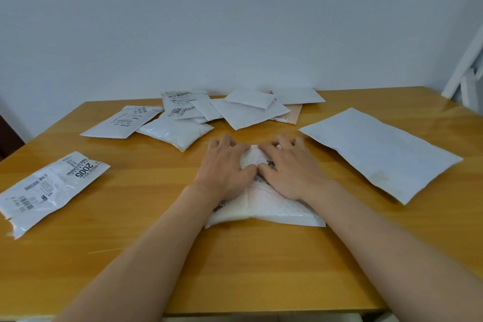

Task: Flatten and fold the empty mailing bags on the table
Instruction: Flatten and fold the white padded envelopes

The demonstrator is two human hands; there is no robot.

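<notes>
A white bubble mailing bag (274, 210) with a printed label lies in front of me on the wooden table (156, 256). My left hand (224, 167) and my right hand (290, 167) lie side by side on its far half, palms down. Their fingers bend over the bag's far edge, and the bag looks doubled over under them. A large flat white bag (379, 151) lies to the right. A labelled bag marked 2005 (49, 188) lies at the left.
Several white mailing bags (235, 110) lie in a loose pile at the back of the table, two more (146, 125) to its left. A white frame (467, 70) leans against the wall at the far right. The table's near edge runs below my forearms.
</notes>
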